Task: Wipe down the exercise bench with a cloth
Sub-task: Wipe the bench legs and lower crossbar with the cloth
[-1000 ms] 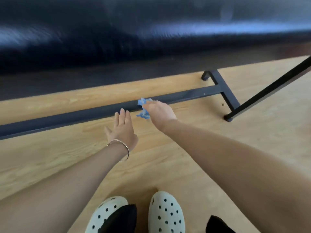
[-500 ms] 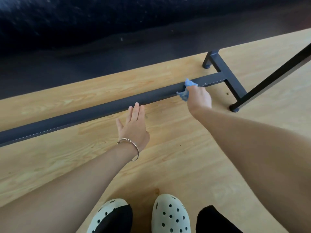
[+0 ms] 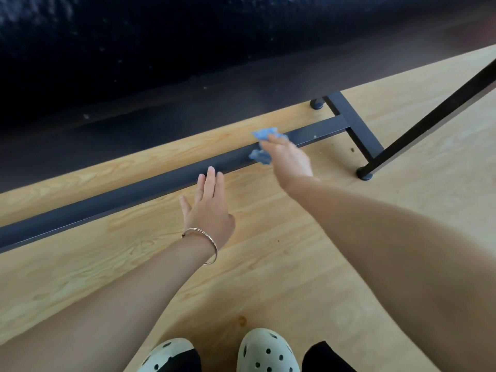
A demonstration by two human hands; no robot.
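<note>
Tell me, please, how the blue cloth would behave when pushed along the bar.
Probably floppy: the blue cloth is crumpled in the right hand. Likely light, as its corners stick up. It may bunch against the frame bar.

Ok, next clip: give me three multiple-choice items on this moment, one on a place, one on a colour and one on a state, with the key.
1. Where is the cloth?
A) on the frame's floor bar
B) lying loose on the wooden boards
C) draped over the left wrist

2. What colour is the cloth?
A) white
B) blue
C) red

3. How is the left hand?
A) clenched in a fist
B) gripping the cloth
C) open, fingers straight

Key:
1 A, the right hand holds it against the bar.
2 B, blue bunches show around that hand's fingers.
3 C, its flat fingers point at the bar and hold nothing.
</note>
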